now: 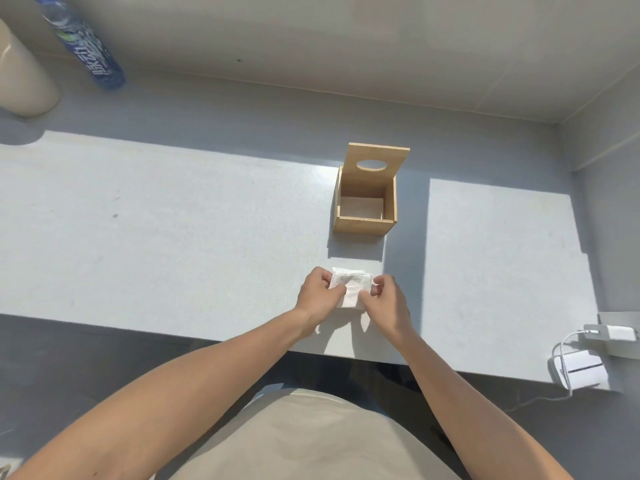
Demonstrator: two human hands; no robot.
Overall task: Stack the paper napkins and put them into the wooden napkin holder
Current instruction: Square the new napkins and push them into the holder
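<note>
A pale grey table (173, 220) fills the scene; the wooden napkin holder (365, 206) stands right of centre, its holed lid (377, 164) tipped up on the far side; a blue bottle (86, 46) stands far left; near the front edge, the left hand (320, 297) and right hand (386, 303) each pinch a side of the white paper napkins (351, 289), just near of the holder.

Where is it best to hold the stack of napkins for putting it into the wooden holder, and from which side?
Probably by its two short side edges, one hand per side, as the left hand and right hand pinch the napkin stack now. The wooden holder opens upward, lid tilted back, so flat lowering fits.
</note>
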